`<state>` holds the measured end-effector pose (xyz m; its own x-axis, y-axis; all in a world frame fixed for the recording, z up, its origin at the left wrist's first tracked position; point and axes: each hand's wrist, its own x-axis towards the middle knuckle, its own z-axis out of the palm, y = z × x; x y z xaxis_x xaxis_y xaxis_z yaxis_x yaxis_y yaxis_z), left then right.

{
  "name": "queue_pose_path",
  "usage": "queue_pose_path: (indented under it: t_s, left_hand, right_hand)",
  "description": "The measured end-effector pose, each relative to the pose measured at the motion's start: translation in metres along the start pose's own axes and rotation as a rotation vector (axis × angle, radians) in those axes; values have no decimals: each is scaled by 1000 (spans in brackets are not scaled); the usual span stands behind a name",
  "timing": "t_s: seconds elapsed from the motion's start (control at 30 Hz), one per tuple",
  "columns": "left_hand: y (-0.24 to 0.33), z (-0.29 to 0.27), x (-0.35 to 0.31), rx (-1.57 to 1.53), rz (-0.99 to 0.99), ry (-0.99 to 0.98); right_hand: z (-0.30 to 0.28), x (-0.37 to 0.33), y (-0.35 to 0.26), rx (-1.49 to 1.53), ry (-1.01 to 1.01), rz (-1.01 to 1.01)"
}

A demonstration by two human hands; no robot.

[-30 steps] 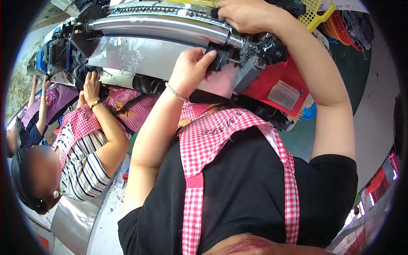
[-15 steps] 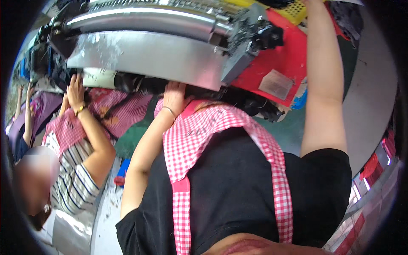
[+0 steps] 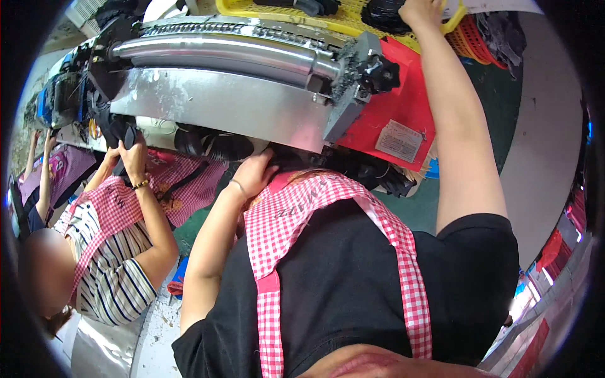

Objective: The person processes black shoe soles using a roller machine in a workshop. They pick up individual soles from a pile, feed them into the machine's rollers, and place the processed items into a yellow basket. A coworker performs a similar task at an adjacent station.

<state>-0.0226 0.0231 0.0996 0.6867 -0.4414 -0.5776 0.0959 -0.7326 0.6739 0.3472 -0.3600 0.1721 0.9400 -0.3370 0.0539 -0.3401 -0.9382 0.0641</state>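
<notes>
My right arm reaches far up to the top edge, where my right hand (image 3: 422, 12) is partly cut off by the frame. It is at a yellow basket (image 3: 353, 24), beside a dark bundle of black pieces (image 3: 384, 16). Its visible fingers look curled; what they hold, if anything, I cannot make out. My left hand (image 3: 255, 173) is bent at the machine's front, just below a wide metal plate (image 3: 220, 101). Its fingers are drawn together next to black shoes (image 3: 220, 146), and anything between them is hidden.
Above the plate runs a shiny metal roller (image 3: 220, 49) with a black knob (image 3: 381, 74) at its right. A red board (image 3: 403, 113) carries a paper label (image 3: 400, 142). On the left, a co-worker in a checked apron (image 3: 116, 205) handles a black piece (image 3: 120, 129). An orange basket (image 3: 469, 41) stands upper right.
The view has shifted, showing more of the yellow basket. My right hand has moved left to the dark bundle. My left hand has drawn back and curled. The co-worker now lifts a black piece.
</notes>
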Motion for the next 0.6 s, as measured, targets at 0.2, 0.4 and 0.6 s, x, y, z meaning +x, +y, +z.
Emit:
queue_pose_path:
  t_s: [0.2,0.4,0.6]
  left_hand:
    - [107,-103,-58,-874,191,240]
    - [173,-130,-7,-1052,171,328]
    - [201,-122,6,-1082,315,425]
  right_hand:
    - [-119,-56,-44,801,-281,-669]
    - [-207,-130,-72,754,-882,-1210]
    - [-189,-125,-62,735,-671,-1231]
